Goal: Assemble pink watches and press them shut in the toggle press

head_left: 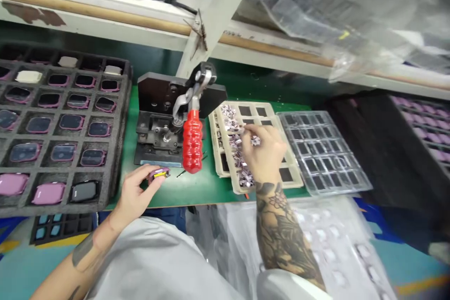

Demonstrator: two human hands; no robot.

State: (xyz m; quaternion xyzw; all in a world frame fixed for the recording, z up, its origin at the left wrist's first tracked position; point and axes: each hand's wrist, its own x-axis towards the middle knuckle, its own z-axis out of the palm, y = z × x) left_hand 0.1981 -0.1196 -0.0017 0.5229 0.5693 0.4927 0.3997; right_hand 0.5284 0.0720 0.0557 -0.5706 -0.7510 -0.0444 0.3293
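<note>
My left hand [138,192] holds a small purple watch case [159,175] between thumb and fingers, its side showing yellow and metal parts. It is just in front of a black clamp fixture [158,133] with a red ribbed handle [192,143]. Over a cream compartment tray [291,168], my right hand [263,150] has its fingers bent down at the small shiny purple parts [242,161]. Whether its fingertips pinch one of those parts is hidden.
A grey foam tray [119,150] of watch cases stands at the left. Right of the cream tray lies a clear plastic tray [319,150] with dark pieces. A shelf edge [133,21] and its upright [221,9] rise behind the fixture.
</note>
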